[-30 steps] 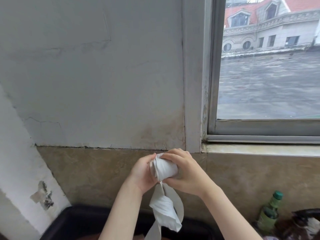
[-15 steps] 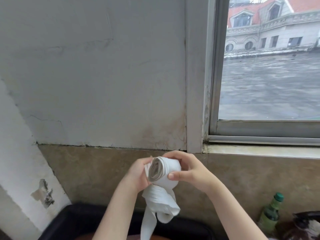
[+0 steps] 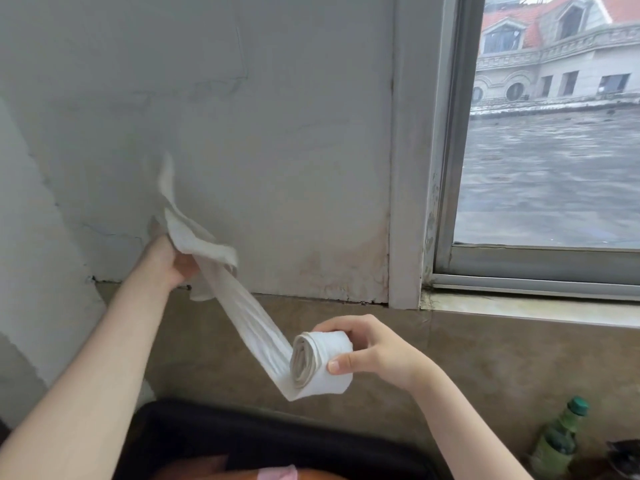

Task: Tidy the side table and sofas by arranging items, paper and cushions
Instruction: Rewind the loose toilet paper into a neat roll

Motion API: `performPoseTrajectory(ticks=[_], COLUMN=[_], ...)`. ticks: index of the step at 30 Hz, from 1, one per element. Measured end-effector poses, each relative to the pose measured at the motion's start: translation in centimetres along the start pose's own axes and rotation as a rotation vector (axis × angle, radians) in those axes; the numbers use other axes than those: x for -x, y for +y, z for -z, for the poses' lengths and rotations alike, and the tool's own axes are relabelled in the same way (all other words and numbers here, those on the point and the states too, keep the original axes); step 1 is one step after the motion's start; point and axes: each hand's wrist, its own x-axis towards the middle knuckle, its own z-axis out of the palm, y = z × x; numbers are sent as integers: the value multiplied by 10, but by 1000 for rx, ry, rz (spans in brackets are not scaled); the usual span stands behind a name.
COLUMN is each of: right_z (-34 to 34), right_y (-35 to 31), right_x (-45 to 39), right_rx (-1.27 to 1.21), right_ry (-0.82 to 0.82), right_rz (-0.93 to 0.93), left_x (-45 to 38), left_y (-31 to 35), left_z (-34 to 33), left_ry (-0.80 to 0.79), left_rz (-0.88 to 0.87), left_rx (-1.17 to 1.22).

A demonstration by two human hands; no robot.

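Right grip [image 3: 367,355] around paper roll [image 3: 322,365], mid-air.

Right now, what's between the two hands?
In the head view, a strip of paper runs from the left hand to the roll in the right hand.

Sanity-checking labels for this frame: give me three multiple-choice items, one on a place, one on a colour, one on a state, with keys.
1. Where is the green bottle?
A. lower right, below the window sill
B. on the sill
C. far left

2. What colour is the bottle's cap?
A. red
B. green
C. white

3. What state is the paper roll in?
A. fully wound
B. partly unrolled
C. torn in two

Key: 1 A, it stands against the tan wall band. 2 B, the cap is green. 3 B, a strip runs from the roll in the right hand up to the left hand.
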Motion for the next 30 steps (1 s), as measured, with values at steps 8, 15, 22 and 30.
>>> performPoseTrajectory(ticks=[8,15,22,30], right_z=[-14,-21,-27,-21], right_y=[11,26,31,26], right_x=[-24,-36,-44,-46], right_rx=[-2,-29,-47,-43], right_ry=[10,34,16,39], right_rz=[-33,-63,-55,-17], left_x=[42,58,56,56], left_y=[-134,-169,-173,-193], left_z=[31,50,56,66], left_ry=[23,-41,-187,-270], left_rz=[510,460,223,239], left_rx=[24,216,91,51])
